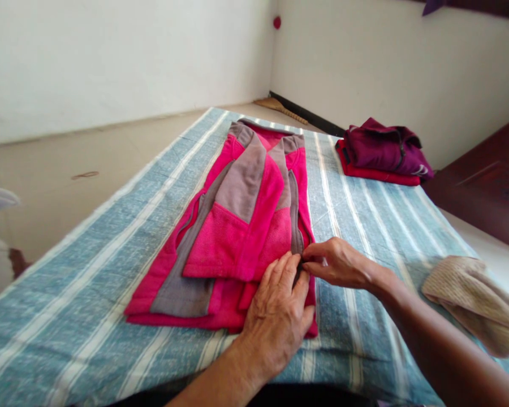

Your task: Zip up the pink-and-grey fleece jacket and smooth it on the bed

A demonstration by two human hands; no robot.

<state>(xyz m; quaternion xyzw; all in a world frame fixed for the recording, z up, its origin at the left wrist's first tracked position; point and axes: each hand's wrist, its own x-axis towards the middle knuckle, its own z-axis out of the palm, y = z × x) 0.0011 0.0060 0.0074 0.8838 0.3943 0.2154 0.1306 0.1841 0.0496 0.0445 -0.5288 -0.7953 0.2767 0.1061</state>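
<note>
A: Where is the jacket [224, 240], and what do the hands do with it?
B: It lies at the centre of the frame, on the striped sheet [110, 243], its sleeves [240, 186] laid over the front. The left hand [277, 305] lies palm down near the lower edge, fingers stretched, closed on nothing that I can see. The right hand [328, 263] has thumb and forefinger pinched at the right-side zip [294, 206]. Whether they have the zip pull or only cloth, I cannot tell.
A: What could go wrong?
B: If the pinch catches loose fabric, the zip could jam. If the right hand pulls hard while the left presses lightly, the jacket could twist and the sleeves could slide.
A: And around it?
B: The right forearm passes close to the beige cloth [470, 299], lower right; a wide elbow could drag it.
</note>
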